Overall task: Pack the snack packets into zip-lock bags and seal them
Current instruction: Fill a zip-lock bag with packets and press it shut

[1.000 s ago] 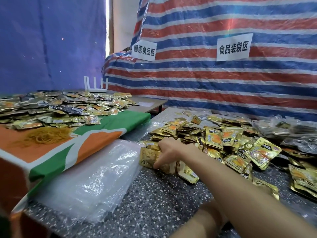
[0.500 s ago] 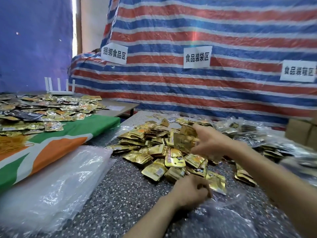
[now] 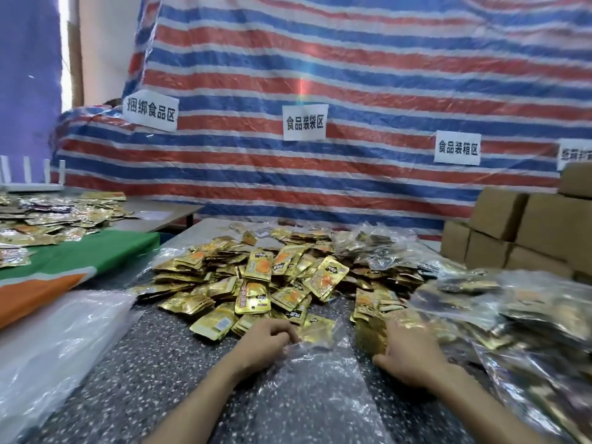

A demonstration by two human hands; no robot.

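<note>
Left hand (image 3: 266,342) — grip closed, fingertips curled and pinching the far edge of a clear zip-lock bag (image 3: 314,389). The bag lies flat on the speckled desk (image 3: 153,363) between the two forearms, far end toward the pile. Can't tell if the mouth is open, as the plastic is crumpled there.

Right hand (image 3: 413,354) — grip wrapped round a stack of packets (image 3: 371,331), thumb on the near side, fingers over the top. The stack sits just beside the bag's far right corner. This area is blurred, so the packet count is unreadable.

Pile of snack packets (image 3: 262,283): gold foil with orange print, heaped loose in the middle of the desk just beyond both hands. The nearest packets touch the bag's far edge.

Right of the pile: filled bags (image 3: 512,309), clear plastic with gold packets inside, overlapping in a heap that runs down to the near right corner. Cardboard boxes (image 3: 512,225) are stacked behind them.

Left of the bag: a heap of empty clear bags (image 3: 64,341) at the desk's left edge. Past it, a second desk under a green and orange cloth (image 3: 80,257) carries more loose packets (image 3: 48,219).

Backdrop: red, white and blue striped tarp (image 3: 352,75) with white paper signs (image 3: 304,121) stuck on it.
</note>
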